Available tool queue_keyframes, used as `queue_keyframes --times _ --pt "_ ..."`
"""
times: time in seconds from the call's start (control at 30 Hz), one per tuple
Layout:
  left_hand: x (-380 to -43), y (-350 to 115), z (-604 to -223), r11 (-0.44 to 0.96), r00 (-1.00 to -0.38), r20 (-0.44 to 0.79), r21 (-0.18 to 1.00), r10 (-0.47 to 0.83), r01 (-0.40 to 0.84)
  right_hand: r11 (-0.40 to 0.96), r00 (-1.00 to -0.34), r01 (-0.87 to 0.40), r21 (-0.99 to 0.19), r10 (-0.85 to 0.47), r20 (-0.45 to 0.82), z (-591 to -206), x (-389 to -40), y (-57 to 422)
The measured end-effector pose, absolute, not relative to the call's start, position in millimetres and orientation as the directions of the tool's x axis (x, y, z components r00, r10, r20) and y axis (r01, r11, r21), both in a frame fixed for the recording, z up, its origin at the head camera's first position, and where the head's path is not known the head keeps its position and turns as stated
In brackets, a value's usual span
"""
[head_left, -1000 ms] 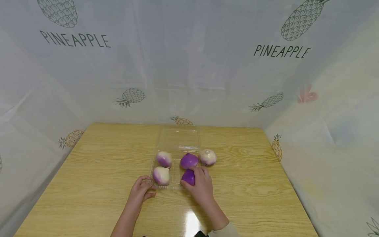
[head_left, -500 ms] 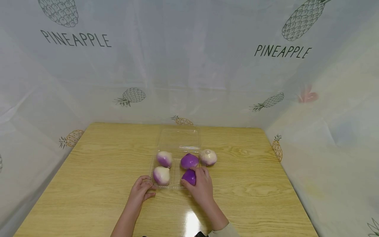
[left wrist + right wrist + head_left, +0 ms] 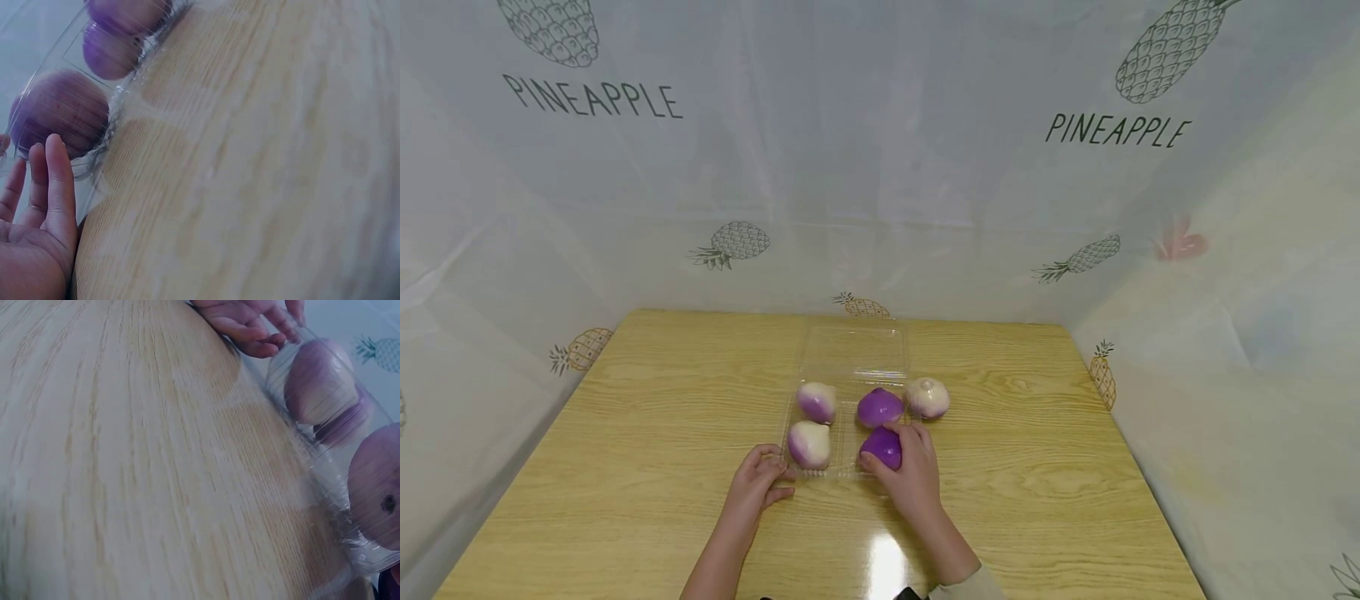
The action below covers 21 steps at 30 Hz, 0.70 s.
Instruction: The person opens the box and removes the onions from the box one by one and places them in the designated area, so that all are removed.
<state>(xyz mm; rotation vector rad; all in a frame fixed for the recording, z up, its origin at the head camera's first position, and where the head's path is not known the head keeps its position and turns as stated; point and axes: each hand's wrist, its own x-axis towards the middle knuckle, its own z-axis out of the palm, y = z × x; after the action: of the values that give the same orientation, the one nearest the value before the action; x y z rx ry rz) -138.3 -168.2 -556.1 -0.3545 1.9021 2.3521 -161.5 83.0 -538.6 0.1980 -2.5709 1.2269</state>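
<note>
A clear plastic clamshell box (image 3: pixel 846 437) lies open, its lid (image 3: pixel 853 350) folded back. My right hand (image 3: pixel 916 477) holds a glossy purple onion (image 3: pixel 882 447) by thumb and fingers at the box's front right. Behind it sits another purple onion (image 3: pixel 880 408). Two white-and-purple onions occupy the left side, one at the back (image 3: pixel 816 402) and one in front (image 3: pixel 809 445). At the front left corner, my left hand (image 3: pixel 757 481) touches the box with fairly straight fingers; the left wrist view shows these fingers (image 3: pixel 60 187) against its wall. The right hand is mostly hidden in the right wrist view.
A whitish onion (image 3: pixel 928 397) with a purple base rests just right of the box. The wood-grain table (image 3: pixel 1037 467) extends to both sides. Behind it hangs a pale curtain (image 3: pixel 880 167) printed with pineapples.
The purple onion in my right hand has turned or shifted slightly to the right, with more of it showing. The left hand and box have stayed put.
</note>
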Motion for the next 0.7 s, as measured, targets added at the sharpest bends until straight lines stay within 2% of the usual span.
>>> queue_keyframes --times 0.37,0.7 --pt "-138.4 -167.8 -556.7 -0.211 -0.970 -0.233 0.954 -0.075 -0.213 0.485 -0.963 -0.217 -0.847 0.032 0.266 -541.1 -159.5 86.4" --pt "-137.9 -167.5 -556.3 -0.211 -0.970 -0.233 0.954 -0.074 -0.213 0.391 -0.960 -0.247 -0.886 0.024 0.279 -542.3 -159.0 90.0"
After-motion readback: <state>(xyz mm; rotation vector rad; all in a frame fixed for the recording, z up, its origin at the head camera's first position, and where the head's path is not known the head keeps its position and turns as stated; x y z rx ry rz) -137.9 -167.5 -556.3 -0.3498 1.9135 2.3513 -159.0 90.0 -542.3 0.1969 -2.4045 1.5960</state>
